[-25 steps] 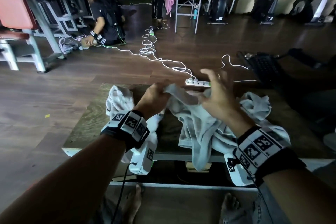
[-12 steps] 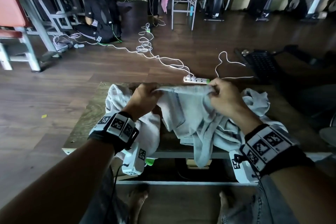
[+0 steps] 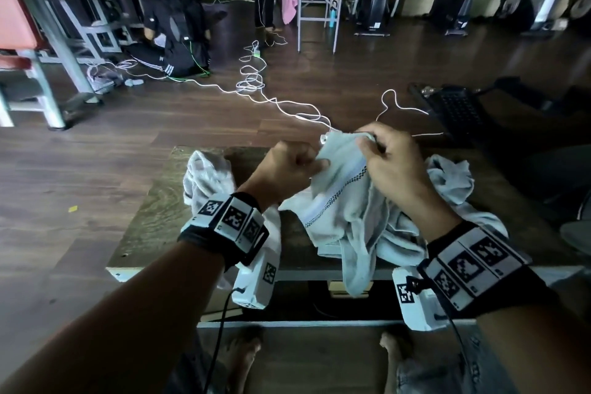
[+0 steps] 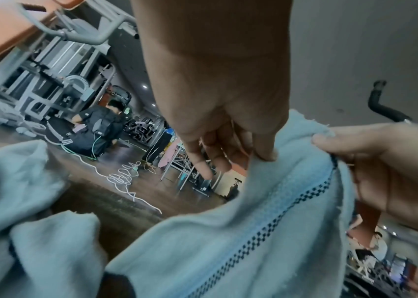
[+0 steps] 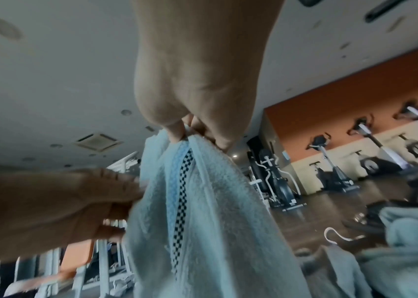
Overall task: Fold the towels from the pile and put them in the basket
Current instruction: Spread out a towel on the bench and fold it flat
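Note:
A pale blue-grey towel (image 3: 339, 201) with a dark checkered stripe hangs between both hands over a low wooden table (image 3: 150, 221). My left hand (image 3: 287, 166) pinches its top edge on the left (image 4: 266, 157). My right hand (image 3: 390, 157) pinches the same edge close beside it (image 5: 184, 135). The towel's lower part drapes over the table's near edge. More crumpled towels lie on the table: one at the left (image 3: 208, 176), one at the right (image 3: 451, 179). No basket shows in any view.
A white power strip and cable (image 3: 256, 86) trail across the dark wooden floor beyond the table. A person in black (image 3: 176, 25) sits on the floor at the back left by gym machines. A black keyboard-like object (image 3: 457, 109) lies at the right.
My hands have come closer together along the towel's top edge, which was stretched wide half a second ago. One second ago my right hand was open above the towel; now it pinches it.

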`<act>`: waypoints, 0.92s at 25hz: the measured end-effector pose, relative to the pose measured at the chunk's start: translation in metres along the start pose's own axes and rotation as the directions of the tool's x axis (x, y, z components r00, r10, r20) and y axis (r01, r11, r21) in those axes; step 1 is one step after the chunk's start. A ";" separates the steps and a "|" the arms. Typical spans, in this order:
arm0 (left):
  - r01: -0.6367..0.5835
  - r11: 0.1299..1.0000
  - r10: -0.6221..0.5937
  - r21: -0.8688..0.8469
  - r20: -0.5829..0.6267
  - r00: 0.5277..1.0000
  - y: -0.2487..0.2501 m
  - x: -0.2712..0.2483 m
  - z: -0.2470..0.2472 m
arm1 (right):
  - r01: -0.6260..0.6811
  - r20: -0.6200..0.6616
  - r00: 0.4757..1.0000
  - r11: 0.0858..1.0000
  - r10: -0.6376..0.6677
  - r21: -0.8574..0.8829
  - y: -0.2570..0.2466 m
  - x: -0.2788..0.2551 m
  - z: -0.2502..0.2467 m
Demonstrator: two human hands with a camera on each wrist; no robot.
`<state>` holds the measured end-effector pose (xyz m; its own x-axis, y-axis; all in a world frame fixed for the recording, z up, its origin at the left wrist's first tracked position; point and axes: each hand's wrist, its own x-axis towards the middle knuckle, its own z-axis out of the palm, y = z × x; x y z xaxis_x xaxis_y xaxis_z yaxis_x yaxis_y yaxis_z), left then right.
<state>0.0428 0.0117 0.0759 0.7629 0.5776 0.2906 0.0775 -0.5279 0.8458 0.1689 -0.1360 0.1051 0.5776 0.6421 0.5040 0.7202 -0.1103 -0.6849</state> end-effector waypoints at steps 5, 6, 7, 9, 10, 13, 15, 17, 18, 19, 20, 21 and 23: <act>-0.166 0.986 0.166 0.018 0.020 0.986 0.006 -0.011 0.031 | 0.017 0.095 0.995 0.998 -0.011 -0.065 0.015 -0.023 -0.013; -0.162 0.987 0.161 0.015 0.044 0.986 0.009 -0.009 0.035 | 0.025 0.080 0.997 0.992 -0.015 -0.126 0.021 -0.025 -0.017; -0.141 0.990 0.139 0.020 0.074 0.987 0.008 -0.005 0.036 | 0.007 0.033 0.999 0.989 -0.002 -0.149 0.027 -0.025 -0.021; -0.119 0.983 0.094 0.142 0.171 0.981 -0.001 -0.004 0.032 | -0.059 -0.134 0.990 0.991 0.043 -0.120 0.042 -0.026 -0.029; -0.102 0.967 0.046 0.232 0.236 0.971 -0.011 -0.006 0.030 | -0.121 -0.225 0.969 0.989 0.099 -0.086 0.051 -0.028 -0.034; 0.011 0.913 -0.108 0.408 0.215 0.971 -0.040 -0.019 0.025 | -0.307 -0.233 0.933 0.944 0.274 -0.121 0.084 -0.042 -0.036; 0.159 0.890 -0.232 0.427 0.124 0.965 -0.048 -0.026 0.032 | -0.293 -0.043 0.956 0.931 0.290 -0.217 0.103 -0.054 -0.029; 0.187 0.895 -0.272 0.404 0.163 0.948 -0.052 -0.025 0.042 | -0.301 0.136 0.929 0.917 0.344 -0.263 0.114 -0.062 -0.020; 0.161 0.907 -0.267 0.390 0.235 0.934 -0.053 -0.025 0.048 | -0.314 0.196 0.905 0.905 0.377 -0.288 0.119 -0.064 -0.015; 0.120 0.916 -0.248 0.382 0.306 0.919 -0.054 -0.026 0.052 | -0.302 0.231 0.897 0.903 0.378 -0.305 0.122 -0.066 -0.009; 0.079 0.920 -0.225 0.383 0.355 0.908 -0.057 -0.026 0.058 | -0.275 0.250 0.902 0.913 0.353 -0.300 0.125 -0.066 -0.003; 0.040 0.913 -0.207 0.406 0.377 0.903 -0.063 -0.025 0.064 | -0.255 0.263 0.905 0.922 0.334 -0.292 0.125 -0.067 0.003; 0.004 0.867 -0.227 0.499 0.388 0.893 -0.073 -0.021 0.074 | -0.224 0.284 0.905 0.923 0.316 -0.314 0.125 -0.066 0.016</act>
<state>0.0686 -0.0082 -0.0257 0.9130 0.3940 -0.1061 0.3900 -0.7660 0.5111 0.2147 -0.1805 -0.0222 0.6414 0.7618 0.0906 0.6561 -0.4835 -0.5795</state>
